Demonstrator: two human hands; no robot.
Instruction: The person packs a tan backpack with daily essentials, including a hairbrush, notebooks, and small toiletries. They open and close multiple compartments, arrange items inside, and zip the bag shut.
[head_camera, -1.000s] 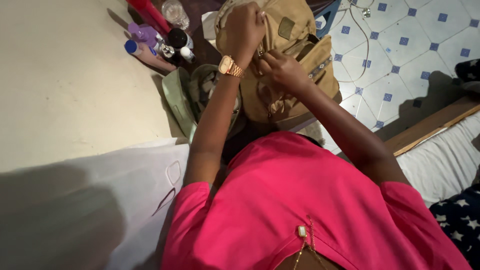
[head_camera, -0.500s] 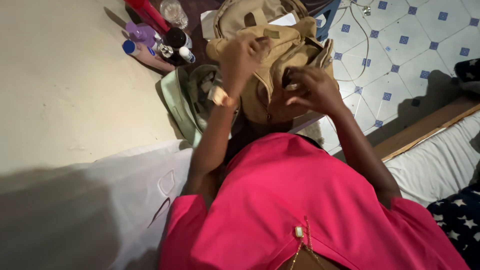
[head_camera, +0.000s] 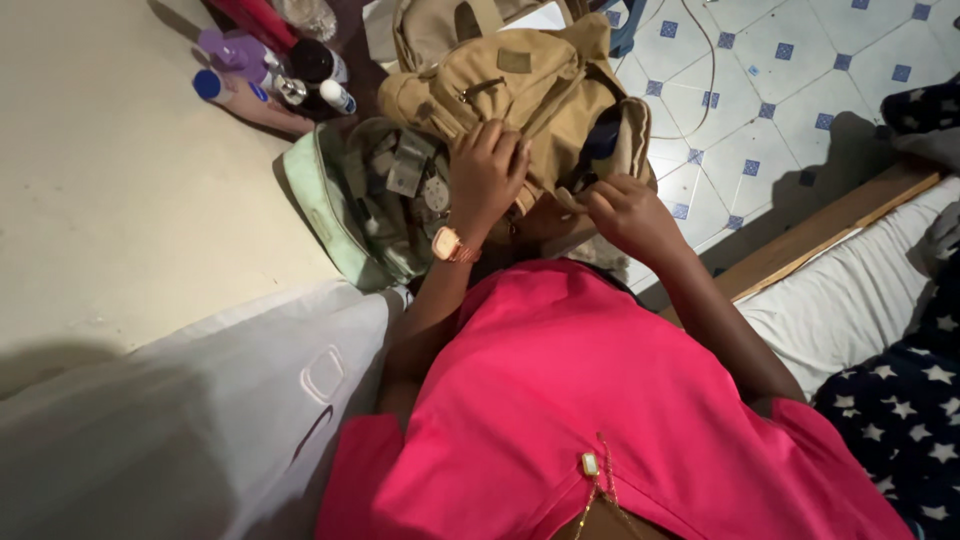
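Observation:
A tan canvas backpack (head_camera: 525, 85) stands in front of me on a dark surface. My left hand (head_camera: 487, 170), with a gold watch on the wrist, grips the backpack's near edge. My right hand (head_camera: 625, 210) pinches a tan flap or strap at the bag's lower right, beside a dark opening. A pale green pouch (head_camera: 345, 205) with camouflage-patterned contents lies open just left of my left hand. My pink shirt fills the lower middle of the view.
Several bottles (head_camera: 275, 70) stand by the cream wall at the upper left. A white plastic bag (head_camera: 200, 420) lies at the lower left. A white tiled floor (head_camera: 780, 70) with blue diamonds, a cable, a wooden bed edge (head_camera: 830, 225) and white bedding are to the right.
Both hands have moved down from the top of the backpack to its near lower edge. The backpack has tipped away, showing its front pocket, and the view has shifted.

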